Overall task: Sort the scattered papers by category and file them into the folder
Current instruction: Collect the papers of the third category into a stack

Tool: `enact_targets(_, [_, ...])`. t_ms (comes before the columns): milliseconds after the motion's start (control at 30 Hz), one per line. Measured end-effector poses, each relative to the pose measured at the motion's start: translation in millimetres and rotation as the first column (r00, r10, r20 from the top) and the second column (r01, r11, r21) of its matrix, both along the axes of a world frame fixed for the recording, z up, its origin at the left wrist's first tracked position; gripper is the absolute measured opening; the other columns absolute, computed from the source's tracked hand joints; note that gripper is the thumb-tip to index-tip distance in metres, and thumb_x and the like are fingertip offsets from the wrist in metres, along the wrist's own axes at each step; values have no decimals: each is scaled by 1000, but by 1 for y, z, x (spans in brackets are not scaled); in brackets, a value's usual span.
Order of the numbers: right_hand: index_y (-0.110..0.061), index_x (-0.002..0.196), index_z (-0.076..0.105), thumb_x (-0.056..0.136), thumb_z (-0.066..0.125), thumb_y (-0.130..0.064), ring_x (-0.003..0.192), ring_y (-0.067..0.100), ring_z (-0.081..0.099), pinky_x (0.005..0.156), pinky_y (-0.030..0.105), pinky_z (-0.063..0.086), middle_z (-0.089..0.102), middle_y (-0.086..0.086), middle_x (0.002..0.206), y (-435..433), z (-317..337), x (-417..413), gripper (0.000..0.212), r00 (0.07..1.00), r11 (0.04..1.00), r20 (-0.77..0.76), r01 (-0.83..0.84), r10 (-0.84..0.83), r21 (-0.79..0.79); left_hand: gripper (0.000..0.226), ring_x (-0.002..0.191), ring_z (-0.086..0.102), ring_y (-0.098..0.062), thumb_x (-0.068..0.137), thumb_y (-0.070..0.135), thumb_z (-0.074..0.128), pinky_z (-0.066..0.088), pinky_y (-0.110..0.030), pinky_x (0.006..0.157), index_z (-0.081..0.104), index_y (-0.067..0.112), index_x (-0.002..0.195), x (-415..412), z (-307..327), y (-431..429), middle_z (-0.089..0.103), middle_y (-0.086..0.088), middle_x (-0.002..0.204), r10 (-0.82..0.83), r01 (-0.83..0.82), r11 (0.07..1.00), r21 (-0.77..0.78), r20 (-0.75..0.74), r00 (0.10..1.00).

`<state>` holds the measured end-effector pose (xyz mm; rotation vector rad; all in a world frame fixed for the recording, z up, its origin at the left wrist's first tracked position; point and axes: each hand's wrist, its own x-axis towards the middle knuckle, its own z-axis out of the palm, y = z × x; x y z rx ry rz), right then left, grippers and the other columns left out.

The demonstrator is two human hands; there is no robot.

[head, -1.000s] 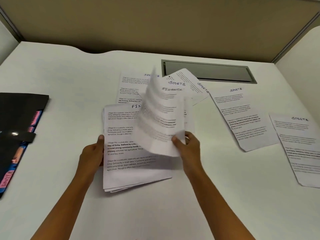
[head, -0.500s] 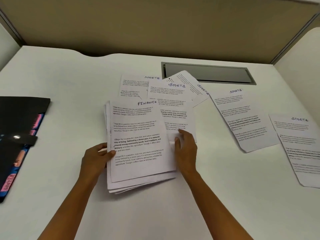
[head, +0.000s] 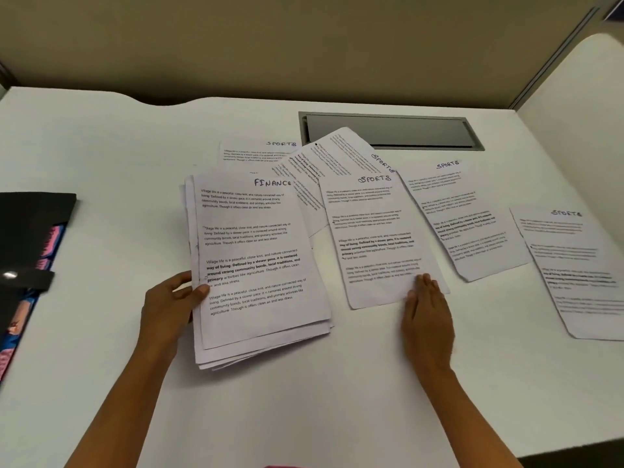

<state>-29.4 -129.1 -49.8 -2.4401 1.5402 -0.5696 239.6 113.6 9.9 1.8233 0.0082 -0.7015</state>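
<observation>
A stack of printed sheets headed FINANCE (head: 256, 265) lies in the middle of the white desk (head: 304, 400). My left hand (head: 169, 302) grips its left edge, thumb on top. Right of the stack lies a single SPORTS sheet (head: 374, 238); my right hand (head: 427, 312) presses flat fingers on its lower right corner. Several more SPORTS sheets are scattered behind and to the right, one angled sheet (head: 469, 217) and one at the far right (head: 577, 265). The black folder (head: 30, 231) with pink and blue dividers lies at the left edge.
A grey cable flap (head: 391, 131) is set into the desk behind the papers. Beige partition walls (head: 304, 45) close off the back and right. The desk's front right edge (head: 540, 447) drops off near my right arm.
My right hand laid the lifted sheet on the FINANCE stack, then slid a SPORTS sheet out to the right. My left hand stayed on the stack's left edge.
</observation>
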Motion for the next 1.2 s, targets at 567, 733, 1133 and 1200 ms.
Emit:
enact_targets(567, [-11,128,53,96,51,-24,113,18,55,99,27,40,60,4,124,37,53,44,35,930,910,359,-87,-72,406,28,83,64,-16,90,2,57,48,-30,75,57,21,110,-22,7,-14,67,-1,93,-85,86,994,-71,18,996])
enact_targets(733, [-24,122,53,92,53,-41,102,9,57,89,28,46,58,-11,110,45,65,71,35,823,592,486,-243,-294,769,31,90,63,-22,90,1,55,48,-33,79,56,22,113,-30,18,-21,65,-4,102,-129,132,986,-101,38,991])
enact_targets(1133, [-16,111,58,91,58,-16,95,15,64,78,30,56,67,-1,103,31,108,75,20,691,792,721,-414,-48,449,22,89,65,-3,93,6,52,51,-18,75,55,23,106,-52,49,-45,67,5,102,-101,209,959,-192,458,883])
enact_targets(1200, [-18,113,54,93,56,-13,97,14,63,79,27,56,65,0,106,27,118,78,21,631,812,776,-452,-1,369,19,87,63,-2,95,8,50,51,-17,72,51,25,103,-56,63,-55,65,7,99,-43,194,951,-241,520,853])
